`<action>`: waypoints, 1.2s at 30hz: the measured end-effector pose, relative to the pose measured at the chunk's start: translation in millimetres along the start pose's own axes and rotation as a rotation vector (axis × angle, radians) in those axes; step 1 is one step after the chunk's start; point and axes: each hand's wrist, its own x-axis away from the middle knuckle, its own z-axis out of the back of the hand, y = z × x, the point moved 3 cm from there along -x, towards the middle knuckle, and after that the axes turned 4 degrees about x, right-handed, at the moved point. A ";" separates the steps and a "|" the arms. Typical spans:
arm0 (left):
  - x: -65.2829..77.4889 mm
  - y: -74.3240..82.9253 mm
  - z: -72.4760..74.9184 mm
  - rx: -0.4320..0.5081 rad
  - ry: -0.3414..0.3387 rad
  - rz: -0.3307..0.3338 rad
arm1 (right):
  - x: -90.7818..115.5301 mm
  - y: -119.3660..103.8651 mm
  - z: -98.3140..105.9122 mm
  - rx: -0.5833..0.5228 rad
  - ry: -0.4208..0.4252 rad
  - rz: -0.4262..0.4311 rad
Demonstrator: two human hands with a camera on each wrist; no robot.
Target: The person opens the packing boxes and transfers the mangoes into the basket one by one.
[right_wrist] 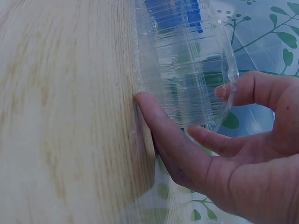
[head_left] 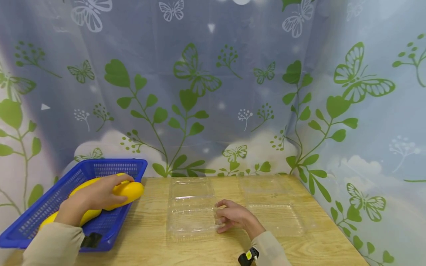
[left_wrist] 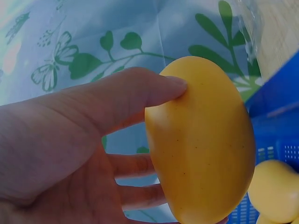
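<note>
My left hand grips a yellow mango above the right side of a blue plastic basket. In the left wrist view the thumb lies across the mango's upper part and the fingers reach behind it. More yellow fruit lies in the basket below. My right hand holds the right side of a clear plastic box on the table. One fingertip sits at the box's upper rim in the right wrist view, while other fingers reach down by its base at the tabletop.
Another clear plastic box lies on the wooden table to the right. A dark item shows at the basket's near end. Behind the table hangs a curtain printed with butterflies and leaves. A black device is on the right wrist.
</note>
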 end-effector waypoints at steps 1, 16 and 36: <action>0.5 -2.1 1.1 -0.004 -0.004 0.007 | 0.1 0.1 0.0 -0.001 -0.001 0.000; 2.1 -39.6 7.1 -0.038 -0.058 0.078 | 1.6 -0.4 -0.7 0.016 0.010 0.018; -5.1 -76.5 2.2 0.008 -0.148 0.185 | 0.0 1.3 -0.6 0.014 0.016 0.012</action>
